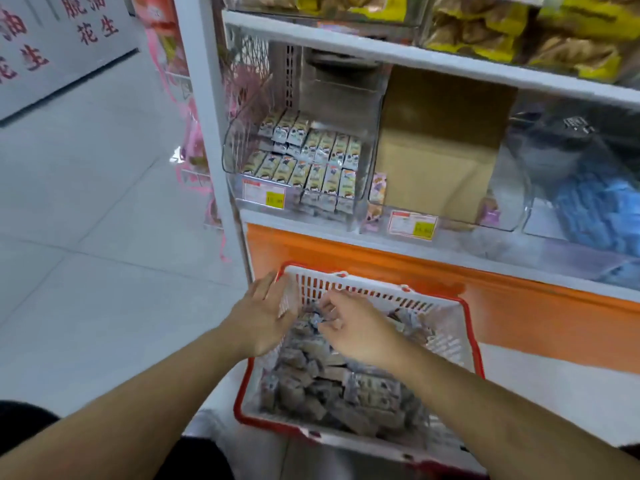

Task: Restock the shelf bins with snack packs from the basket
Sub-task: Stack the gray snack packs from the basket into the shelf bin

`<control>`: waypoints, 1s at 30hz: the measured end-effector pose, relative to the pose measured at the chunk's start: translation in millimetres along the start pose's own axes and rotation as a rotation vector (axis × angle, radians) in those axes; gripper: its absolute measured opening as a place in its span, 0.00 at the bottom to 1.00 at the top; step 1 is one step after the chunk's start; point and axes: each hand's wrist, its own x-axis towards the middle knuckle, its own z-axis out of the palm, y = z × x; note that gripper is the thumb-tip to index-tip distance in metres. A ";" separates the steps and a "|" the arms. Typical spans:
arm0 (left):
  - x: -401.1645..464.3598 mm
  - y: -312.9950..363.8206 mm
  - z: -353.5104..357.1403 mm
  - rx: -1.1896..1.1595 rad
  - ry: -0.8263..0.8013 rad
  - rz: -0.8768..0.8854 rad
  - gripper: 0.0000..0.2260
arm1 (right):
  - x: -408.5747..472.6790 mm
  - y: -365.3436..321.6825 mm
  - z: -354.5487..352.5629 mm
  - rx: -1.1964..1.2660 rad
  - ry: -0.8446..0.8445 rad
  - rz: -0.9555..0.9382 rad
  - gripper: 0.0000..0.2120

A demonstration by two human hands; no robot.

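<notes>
A white basket with a red rim (446,327) sits on the floor below the shelf, full of several small snack packs (332,389). My left hand (266,313) hovers over the basket's left corner, palm turned inward, fingers straight. My right hand (356,323) reaches down into the pile with curled fingers pinching a snack pack (317,318). Above, a clear shelf bin (363,188) holds neat rows of the same kind of packs (311,161).
A cardboard box (436,157) fills the neighbouring clear bin, with purple packs (377,188) beside it. Yellow snack bags (519,26) sit on the shelf above. An orange panel (519,306) runs below the shelf. Pale tiled floor (104,237) spreads to the left.
</notes>
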 end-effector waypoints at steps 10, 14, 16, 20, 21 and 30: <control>2.2 -21.2 63.2 -0.411 -0.172 -0.214 0.36 | 25.0 15.2 135.8 0.190 -0.165 0.078 0.06; 8.9 -25.3 66.5 -0.485 -0.189 -0.213 0.37 | 36.1 14.9 170.0 0.084 -0.114 0.115 0.08; 9.0 -25.4 66.2 -0.481 -0.181 -0.210 0.37 | 36.4 13.7 175.7 0.053 -0.116 0.130 0.10; 9.5 -30.3 66.6 -0.433 -0.181 -0.237 0.37 | 31.3 16.5 165.8 0.125 -0.129 0.147 0.05; 9.7 -29.4 65.6 -0.411 -0.180 -0.249 0.37 | 30.2 17.5 156.7 0.204 -0.126 0.159 0.02; 11.5 39.2 -34.6 -0.338 -0.101 -0.174 0.18 | 29.0 22.6 -19.2 0.584 -0.036 0.215 0.13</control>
